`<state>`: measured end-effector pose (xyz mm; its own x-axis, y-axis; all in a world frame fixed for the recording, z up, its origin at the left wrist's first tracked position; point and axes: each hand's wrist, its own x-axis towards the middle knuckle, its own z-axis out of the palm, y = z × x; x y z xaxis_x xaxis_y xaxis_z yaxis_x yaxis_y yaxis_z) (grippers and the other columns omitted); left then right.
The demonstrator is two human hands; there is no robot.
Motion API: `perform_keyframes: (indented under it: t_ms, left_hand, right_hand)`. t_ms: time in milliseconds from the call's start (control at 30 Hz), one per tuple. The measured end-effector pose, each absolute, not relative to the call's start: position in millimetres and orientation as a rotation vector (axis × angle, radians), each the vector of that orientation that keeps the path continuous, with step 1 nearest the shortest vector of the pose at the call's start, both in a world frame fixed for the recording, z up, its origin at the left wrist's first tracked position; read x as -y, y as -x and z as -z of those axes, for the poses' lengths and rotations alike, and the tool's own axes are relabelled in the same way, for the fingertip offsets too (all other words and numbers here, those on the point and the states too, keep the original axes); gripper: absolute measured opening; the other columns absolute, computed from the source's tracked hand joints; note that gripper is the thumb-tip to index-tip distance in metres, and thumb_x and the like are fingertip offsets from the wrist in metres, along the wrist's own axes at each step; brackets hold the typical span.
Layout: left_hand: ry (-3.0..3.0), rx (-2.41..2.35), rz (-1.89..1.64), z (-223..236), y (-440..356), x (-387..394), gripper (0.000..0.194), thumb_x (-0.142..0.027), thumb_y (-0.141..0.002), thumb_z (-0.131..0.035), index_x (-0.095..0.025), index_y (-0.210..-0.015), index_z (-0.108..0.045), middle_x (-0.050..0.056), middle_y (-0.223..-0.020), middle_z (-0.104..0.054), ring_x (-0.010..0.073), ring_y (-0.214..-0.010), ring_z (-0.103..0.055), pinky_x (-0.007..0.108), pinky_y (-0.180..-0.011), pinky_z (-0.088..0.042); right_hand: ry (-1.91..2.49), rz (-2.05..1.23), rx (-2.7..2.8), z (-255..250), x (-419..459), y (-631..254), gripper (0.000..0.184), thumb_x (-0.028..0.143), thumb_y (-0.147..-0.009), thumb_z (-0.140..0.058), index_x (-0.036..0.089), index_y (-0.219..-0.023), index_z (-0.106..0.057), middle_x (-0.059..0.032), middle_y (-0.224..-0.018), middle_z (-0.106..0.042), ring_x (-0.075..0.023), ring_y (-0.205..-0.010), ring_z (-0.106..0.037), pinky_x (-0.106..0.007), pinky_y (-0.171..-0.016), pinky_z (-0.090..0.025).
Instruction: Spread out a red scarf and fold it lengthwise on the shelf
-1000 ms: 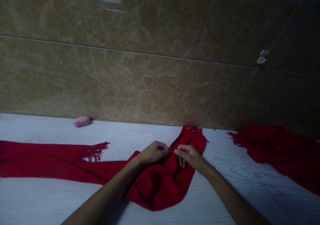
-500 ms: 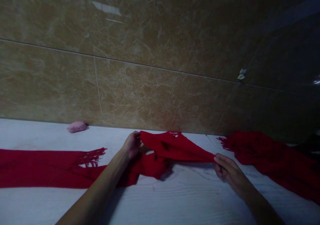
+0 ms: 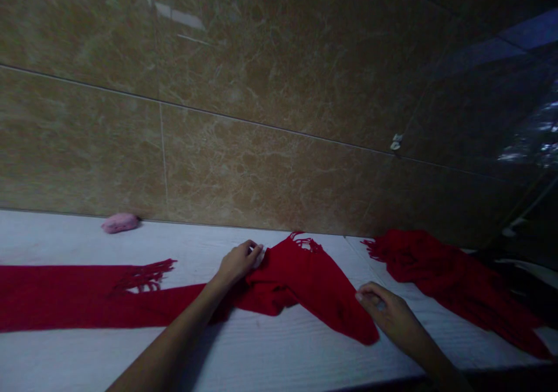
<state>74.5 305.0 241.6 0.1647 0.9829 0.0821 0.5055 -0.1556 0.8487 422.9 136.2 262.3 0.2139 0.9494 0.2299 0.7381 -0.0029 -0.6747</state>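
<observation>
A red scarf (image 3: 300, 284) lies on the white table (image 3: 279, 357), its fringed end (image 3: 305, 242) pointing at the wall. My left hand (image 3: 238, 262) rests on the scarf's left edge with its fingers curled on the cloth. My right hand (image 3: 386, 310) is at the scarf's right edge, fingers bent and pinching the fabric near the lower corner. The section between my hands lies spread flat. The scarf's long part runs off to the left, beside another fringed end (image 3: 143, 273).
A second red scarf (image 3: 440, 278) lies bunched on the right of the table. A small pink object (image 3: 120, 222) sits against the brown marble wall (image 3: 261, 118). The table's front edge is close below my right hand.
My hands moved apart from the middle of the bunched scarf, lifted and stretched its end between them, then laid it flat on the table. The view has swung a little to the right.
</observation>
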Motion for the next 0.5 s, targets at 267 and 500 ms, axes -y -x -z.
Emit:
perform_keyframes:
  t_ms: [267,500]
  left_hand:
    - [-1.932,-1.194,-0.828,-235,-94,-297,0.035,-0.052,-0.086,-0.06,-0.021,-0.075,-0.07,0.003,-0.072,-0.071,0.0213,-0.074,-0.064,0.028,-0.067,-0.041]
    - [-1.923,-1.259,-0.888,-230,-82,-310,0.027,-0.039,-0.09,-0.054,-0.02,-0.076,-0.067,0.006,-0.076,-0.072,0.0211,-0.074,-0.065,0.029,-0.068,-0.044]
  right_hand:
    - [1.915,-0.114,1.65,-240,-229,-413,0.015,0.039,-0.078,-0.061,0.024,-0.08,-0.061,-0.0112,-0.088,-0.071,-0.0319,-0.089,-0.068,-0.041,-0.082,-0.049]
    - [1.909,-0.009,1.556,-256,-208,-454,0.017,0.037,-0.084,-0.054,0.025,-0.073,-0.059,-0.0082,-0.074,-0.07,-0.0288,-0.075,-0.066,-0.036,-0.071,-0.044]
